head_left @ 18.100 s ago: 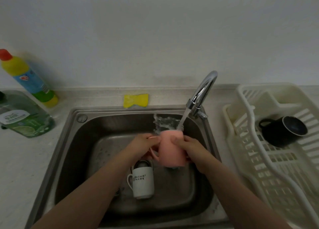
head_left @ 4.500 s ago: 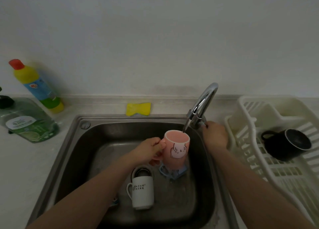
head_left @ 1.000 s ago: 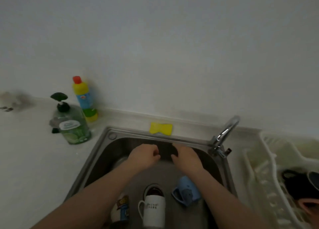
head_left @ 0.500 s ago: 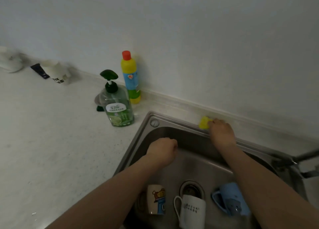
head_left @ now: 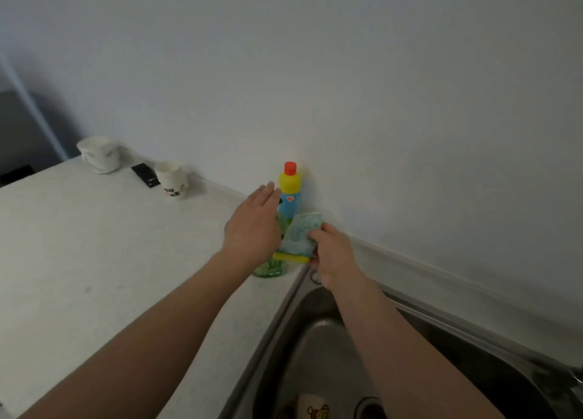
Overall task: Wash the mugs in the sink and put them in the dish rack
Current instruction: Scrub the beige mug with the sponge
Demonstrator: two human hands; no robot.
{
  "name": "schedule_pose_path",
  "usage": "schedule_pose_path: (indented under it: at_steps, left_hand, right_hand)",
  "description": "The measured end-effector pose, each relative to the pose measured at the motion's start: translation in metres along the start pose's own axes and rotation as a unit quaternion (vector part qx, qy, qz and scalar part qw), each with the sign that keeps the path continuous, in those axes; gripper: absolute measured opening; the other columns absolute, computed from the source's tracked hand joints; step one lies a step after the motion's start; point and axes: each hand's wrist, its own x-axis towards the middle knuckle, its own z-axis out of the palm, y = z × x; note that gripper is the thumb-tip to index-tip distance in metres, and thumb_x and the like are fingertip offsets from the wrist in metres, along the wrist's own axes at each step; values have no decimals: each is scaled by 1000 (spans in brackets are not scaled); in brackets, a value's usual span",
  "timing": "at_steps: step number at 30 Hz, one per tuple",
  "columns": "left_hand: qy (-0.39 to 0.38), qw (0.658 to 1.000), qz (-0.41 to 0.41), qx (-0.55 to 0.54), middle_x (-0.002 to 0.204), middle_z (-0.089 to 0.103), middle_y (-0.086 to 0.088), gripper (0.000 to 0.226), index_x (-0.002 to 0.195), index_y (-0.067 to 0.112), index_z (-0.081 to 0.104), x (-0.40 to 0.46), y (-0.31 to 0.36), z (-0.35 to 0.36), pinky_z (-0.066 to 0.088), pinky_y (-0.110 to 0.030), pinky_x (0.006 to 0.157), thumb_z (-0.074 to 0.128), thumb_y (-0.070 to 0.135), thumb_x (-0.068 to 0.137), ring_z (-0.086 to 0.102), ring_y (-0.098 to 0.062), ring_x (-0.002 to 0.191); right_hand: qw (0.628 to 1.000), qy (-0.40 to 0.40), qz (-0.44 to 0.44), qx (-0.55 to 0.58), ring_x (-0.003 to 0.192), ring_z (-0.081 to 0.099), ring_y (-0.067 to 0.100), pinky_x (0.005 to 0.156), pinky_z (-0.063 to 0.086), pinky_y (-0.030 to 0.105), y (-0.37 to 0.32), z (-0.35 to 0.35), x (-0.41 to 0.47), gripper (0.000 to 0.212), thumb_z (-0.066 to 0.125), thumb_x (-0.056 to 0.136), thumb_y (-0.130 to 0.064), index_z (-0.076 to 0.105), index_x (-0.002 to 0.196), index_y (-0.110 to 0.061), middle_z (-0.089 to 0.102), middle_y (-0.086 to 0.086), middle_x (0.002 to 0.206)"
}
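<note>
Left hand (head_left: 252,229) is held flat over the green soap bottle (head_left: 268,268), fingers straight and together, nothing gripped. Right hand (head_left: 331,254) is clamped on the sponge (head_left: 299,235): soft, light, likely wet, best pinched at its edges. A cartoon-printed mug (head_left: 312,409) is seen low in the sink (head_left: 284,317); judged hard, breakable, slippery, best taken by the handle.

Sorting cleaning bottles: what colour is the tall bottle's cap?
Red, on the yellow-shouldered bottle; head view.
</note>
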Motion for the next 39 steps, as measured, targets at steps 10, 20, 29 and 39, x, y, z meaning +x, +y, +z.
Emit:
schedule_pose_path:
  at_steps: [10,20,29,39]
  left_hand:
    - [-59,997,-45,-20,162,20,7,69,154,22,30,15,-20,-2,17,-25,118,43,-2,90,17,-8,149]
    - [-51,996,-25,-73,163,18,6,71,154,21,28,4,-25,6,17,-30,121,40,-5,89,12,-9,150]
    - [-226,948,-146,-167,115,66,-1,27,115,19,66,-132,21,105,43,-22,86,45,13,98,61,-16,103]
    - [-554,809,-194,41,135,55,-12,33,132,9,53,-195,-1,262,44,-28,97,42,18,102,56,-24,121]
  right_hand:
    - [993,38,39,108,87,66,26,70,58,38,-15,27,12,34,48,93,0,59,125,-5,67,16,111]
    - [989,56,45,126,97,68,28,72,59,37,-1,1,-4,33,52,93,-4,60,124,-8,68,13,113]
    - [987,134,84,-25,91,69,30,78,57,44,92,-122,-69,22,50,95,-2,63,112,-7,70,11,101]
    - [956,155,207,-143,95,66,27,88,55,51,205,-227,-111,25,50,95,-5,63,111,-20,68,7,107]
